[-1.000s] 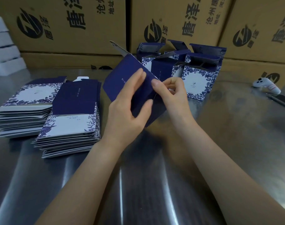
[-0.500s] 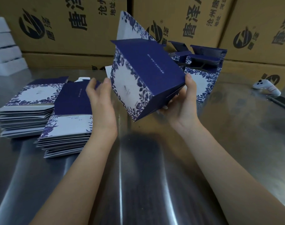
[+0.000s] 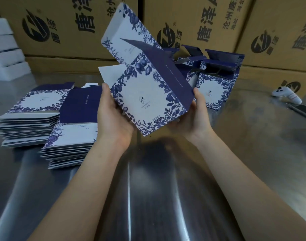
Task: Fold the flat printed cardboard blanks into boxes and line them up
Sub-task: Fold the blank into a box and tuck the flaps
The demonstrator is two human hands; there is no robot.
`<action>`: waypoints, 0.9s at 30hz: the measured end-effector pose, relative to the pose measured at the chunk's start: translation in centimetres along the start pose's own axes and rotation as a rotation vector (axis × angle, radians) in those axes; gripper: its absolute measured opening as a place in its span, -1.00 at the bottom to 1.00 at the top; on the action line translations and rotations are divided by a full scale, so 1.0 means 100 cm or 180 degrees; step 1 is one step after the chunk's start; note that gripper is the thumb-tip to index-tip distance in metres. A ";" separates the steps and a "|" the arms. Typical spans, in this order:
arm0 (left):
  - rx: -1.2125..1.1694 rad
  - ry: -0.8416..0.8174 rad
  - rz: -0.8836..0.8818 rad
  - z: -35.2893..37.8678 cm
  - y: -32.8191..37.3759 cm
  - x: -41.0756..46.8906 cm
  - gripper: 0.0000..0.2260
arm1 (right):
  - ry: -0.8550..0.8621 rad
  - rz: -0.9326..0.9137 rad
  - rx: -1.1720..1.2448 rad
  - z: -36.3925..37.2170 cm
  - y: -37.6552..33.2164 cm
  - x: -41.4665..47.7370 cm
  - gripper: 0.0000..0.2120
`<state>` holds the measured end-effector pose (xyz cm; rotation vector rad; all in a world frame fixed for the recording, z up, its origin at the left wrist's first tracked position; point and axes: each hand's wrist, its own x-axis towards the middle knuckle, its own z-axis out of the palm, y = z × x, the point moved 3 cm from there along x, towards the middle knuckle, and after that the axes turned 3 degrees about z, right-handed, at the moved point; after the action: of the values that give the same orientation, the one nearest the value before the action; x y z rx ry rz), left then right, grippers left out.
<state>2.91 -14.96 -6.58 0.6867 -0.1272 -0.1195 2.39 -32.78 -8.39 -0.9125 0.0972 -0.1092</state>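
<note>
The light is dim and cool and seems to fall from overhead. The steel table (image 3: 253,162) carries long pale streaks of glare down its near middle, with soft dark patches between the arms (image 3: 79,197). The wide lens bows the cartons (image 3: 209,23) at the top edge. Small print on the box (image 3: 148,101) reads soft.

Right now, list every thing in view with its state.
box, opened into shape, top flap up, held off the table
left grip, holds box's left edge
right grip, holds box's right edge
stacks of blanks, flat, unfolded
finished boxes, upright, top flaps open
controller, lying on table
</note>
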 end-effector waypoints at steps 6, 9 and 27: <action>0.0204 -0.0020 0.0103 -0.005 0.003 0.005 -0.83 | 0.0622 -0.0136 -0.0650 -0.009 -0.001 0.006 -0.69; 0.0411 -0.0048 0.0152 -0.007 0.003 0.004 -0.77 | 0.0647 -0.0275 -0.0579 -0.009 -0.004 0.009 -0.68; 0.1824 0.0499 0.1003 -0.010 -0.008 0.002 -0.68 | 0.1329 -0.1861 -0.1604 0.011 -0.019 -0.017 -0.77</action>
<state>3.26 -14.98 -7.86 1.2332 -0.1178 0.2850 0.71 -32.84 -6.20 -1.3916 0.2509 -0.8504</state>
